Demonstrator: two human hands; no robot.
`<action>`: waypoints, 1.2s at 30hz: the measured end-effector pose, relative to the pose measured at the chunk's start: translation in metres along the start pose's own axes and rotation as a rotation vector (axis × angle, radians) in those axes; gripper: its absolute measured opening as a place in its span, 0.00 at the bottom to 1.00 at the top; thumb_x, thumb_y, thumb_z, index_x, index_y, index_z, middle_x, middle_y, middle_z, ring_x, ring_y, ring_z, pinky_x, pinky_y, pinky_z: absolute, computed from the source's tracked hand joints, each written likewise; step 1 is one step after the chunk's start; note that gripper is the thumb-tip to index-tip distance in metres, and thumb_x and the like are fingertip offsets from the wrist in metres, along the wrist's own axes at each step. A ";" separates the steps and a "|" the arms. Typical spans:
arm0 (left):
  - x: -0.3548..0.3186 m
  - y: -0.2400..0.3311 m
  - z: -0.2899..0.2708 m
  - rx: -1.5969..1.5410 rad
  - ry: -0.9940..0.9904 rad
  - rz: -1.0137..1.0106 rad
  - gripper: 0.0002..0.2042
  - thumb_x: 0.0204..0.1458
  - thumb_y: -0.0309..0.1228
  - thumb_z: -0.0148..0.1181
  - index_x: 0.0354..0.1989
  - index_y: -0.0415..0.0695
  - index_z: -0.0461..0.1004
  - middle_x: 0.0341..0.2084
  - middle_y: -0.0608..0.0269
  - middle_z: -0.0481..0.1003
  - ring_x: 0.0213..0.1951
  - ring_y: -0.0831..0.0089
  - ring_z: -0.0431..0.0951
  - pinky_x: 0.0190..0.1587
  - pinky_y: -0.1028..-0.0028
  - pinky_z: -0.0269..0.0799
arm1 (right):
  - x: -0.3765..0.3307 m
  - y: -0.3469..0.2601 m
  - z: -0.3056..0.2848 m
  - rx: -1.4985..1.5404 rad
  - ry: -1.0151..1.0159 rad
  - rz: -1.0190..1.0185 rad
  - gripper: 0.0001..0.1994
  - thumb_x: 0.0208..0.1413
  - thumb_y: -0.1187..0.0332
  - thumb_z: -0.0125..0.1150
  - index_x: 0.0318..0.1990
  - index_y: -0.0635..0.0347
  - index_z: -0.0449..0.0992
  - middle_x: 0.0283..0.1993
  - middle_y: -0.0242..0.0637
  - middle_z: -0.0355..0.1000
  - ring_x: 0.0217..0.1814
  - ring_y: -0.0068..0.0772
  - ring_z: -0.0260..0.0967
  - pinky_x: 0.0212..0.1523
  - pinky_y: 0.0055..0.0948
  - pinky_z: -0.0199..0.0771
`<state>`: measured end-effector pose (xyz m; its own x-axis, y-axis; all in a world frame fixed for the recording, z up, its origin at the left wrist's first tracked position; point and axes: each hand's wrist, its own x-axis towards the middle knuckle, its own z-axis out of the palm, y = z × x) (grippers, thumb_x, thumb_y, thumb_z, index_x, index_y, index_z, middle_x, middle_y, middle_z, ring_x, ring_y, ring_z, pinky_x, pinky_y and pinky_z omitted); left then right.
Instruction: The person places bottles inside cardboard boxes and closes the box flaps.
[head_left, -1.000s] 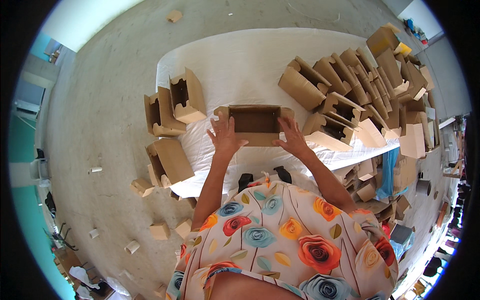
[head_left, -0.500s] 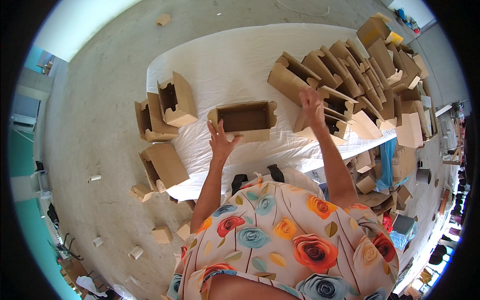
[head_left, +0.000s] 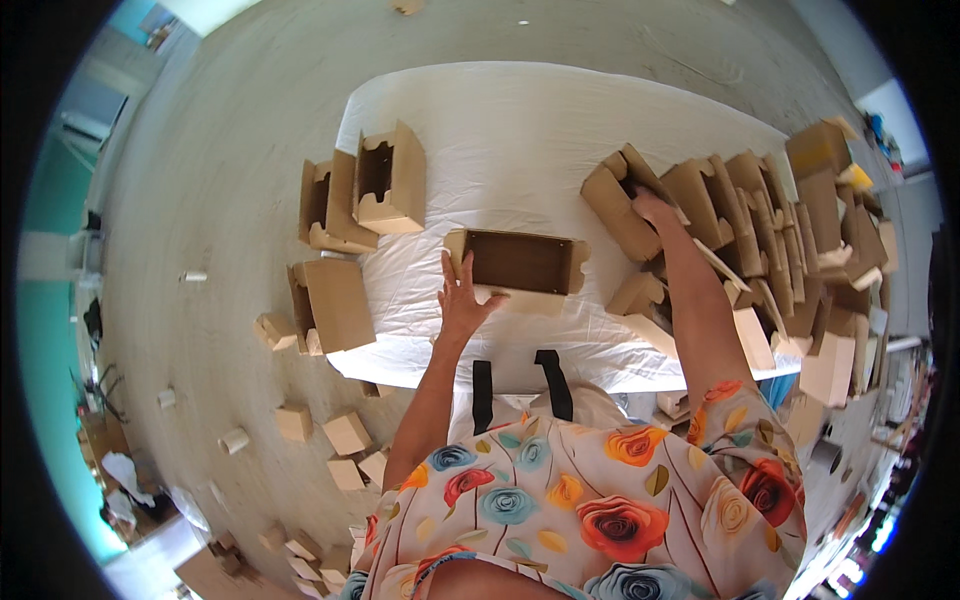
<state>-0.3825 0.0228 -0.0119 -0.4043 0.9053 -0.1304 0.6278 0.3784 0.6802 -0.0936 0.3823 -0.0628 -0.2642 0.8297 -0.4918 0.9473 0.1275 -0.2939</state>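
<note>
An open-topped brown cardboard box (head_left: 525, 302) lies on the white-covered table before me. My left hand (head_left: 468, 305) rests at its near left corner, fingers spread, thumb along the near wall; it does not wrap round the box. At the right, a second cardboard box (head_left: 615, 215) stands aslant at the end of a row of similar boxes. My right hand (head_left: 652, 207) reaches into its opening. The fingertips of that hand are hidden inside, so their grip does not show.
Several cardboard boxes (head_left: 720, 205) crowd the table's right side. Three more stand at its left edge, one a box (head_left: 342, 305) near the corner. Small cartons (head_left: 347, 432) and white tubes (head_left: 233, 441) lie on the floor. The white cloth (head_left: 510, 120) covers the table.
My right hand has gone from above the near edge of the slanted box into its opening. The left hand stays at the middle box's corner. The whole view has shifted and turned slightly.
</note>
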 end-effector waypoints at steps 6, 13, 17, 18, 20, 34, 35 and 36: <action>-0.002 0.013 -0.002 -0.004 -0.015 -0.150 0.53 0.32 0.49 0.72 0.67 0.57 0.44 0.68 0.49 0.33 0.67 0.47 0.43 0.58 0.39 0.49 | -0.056 -0.065 -0.028 -0.235 -0.065 -0.160 0.29 0.57 0.69 0.45 0.67 0.48 0.50 0.65 0.44 0.56 0.66 0.46 0.54 0.65 0.42 0.57; 0.000 0.017 0.001 0.001 0.020 -0.154 0.55 0.28 0.48 0.74 0.67 0.60 0.45 0.68 0.50 0.32 0.67 0.47 0.45 0.59 0.37 0.47 | -0.035 -0.065 -0.005 -0.335 0.025 -0.254 0.25 0.56 0.68 0.47 0.63 0.57 0.58 0.64 0.46 0.58 0.65 0.47 0.57 0.63 0.39 0.59; 0.003 0.016 0.000 0.010 0.012 -0.157 0.54 0.29 0.49 0.73 0.67 0.60 0.45 0.68 0.50 0.33 0.66 0.46 0.46 0.59 0.37 0.47 | -0.048 -0.066 -0.018 -0.090 0.049 -0.238 0.25 0.52 0.69 0.55 0.59 0.59 0.63 0.61 0.46 0.62 0.63 0.44 0.59 0.61 0.36 0.59; 0.004 0.015 0.001 0.019 0.009 -0.148 0.54 0.29 0.49 0.73 0.67 0.60 0.45 0.68 0.49 0.33 0.66 0.45 0.46 0.58 0.37 0.48 | -0.046 -0.059 -0.020 -0.004 0.058 -0.213 0.26 0.50 0.69 0.57 0.58 0.60 0.64 0.60 0.45 0.64 0.62 0.42 0.60 0.61 0.35 0.59; 0.003 0.012 0.003 0.024 0.017 -0.144 0.54 0.30 0.50 0.73 0.67 0.59 0.45 0.68 0.49 0.33 0.66 0.45 0.47 0.58 0.37 0.49 | -0.056 -0.056 -0.038 0.530 -0.139 -0.111 0.27 0.46 0.70 0.61 0.57 0.61 0.65 0.55 0.43 0.68 0.59 0.38 0.62 0.58 0.34 0.61; 0.005 0.000 0.008 0.066 0.033 -0.067 0.44 0.31 0.53 0.71 0.61 0.53 0.60 0.67 0.42 0.35 0.56 0.41 0.64 0.52 0.46 0.62 | -0.250 -0.141 -0.099 0.833 0.788 -0.640 0.19 0.43 0.75 0.68 0.44 0.65 0.70 0.38 0.36 0.73 0.40 0.27 0.70 0.42 0.25 0.71; 0.004 -0.003 0.006 0.024 0.040 -0.050 0.41 0.31 0.51 0.72 0.57 0.52 0.63 0.66 0.40 0.35 0.55 0.41 0.65 0.52 0.49 0.64 | -0.268 -0.162 -0.091 0.926 0.687 -0.662 0.20 0.43 0.75 0.68 0.45 0.64 0.70 0.37 0.36 0.73 0.38 0.26 0.70 0.42 0.24 0.71; 0.003 -0.008 0.006 -0.018 0.046 -0.030 0.37 0.32 0.49 0.72 0.54 0.51 0.67 0.66 0.38 0.36 0.54 0.41 0.66 0.51 0.51 0.65 | -0.284 -0.180 -0.081 1.017 0.587 -0.681 0.20 0.43 0.76 0.68 0.45 0.63 0.69 0.35 0.35 0.73 0.37 0.24 0.70 0.41 0.22 0.71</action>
<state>-0.3848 0.0238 -0.0217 -0.4532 0.8836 -0.1180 0.6028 0.4013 0.6897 -0.1745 0.1678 0.1966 -0.2650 0.9037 0.3362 0.0416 0.3591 -0.9324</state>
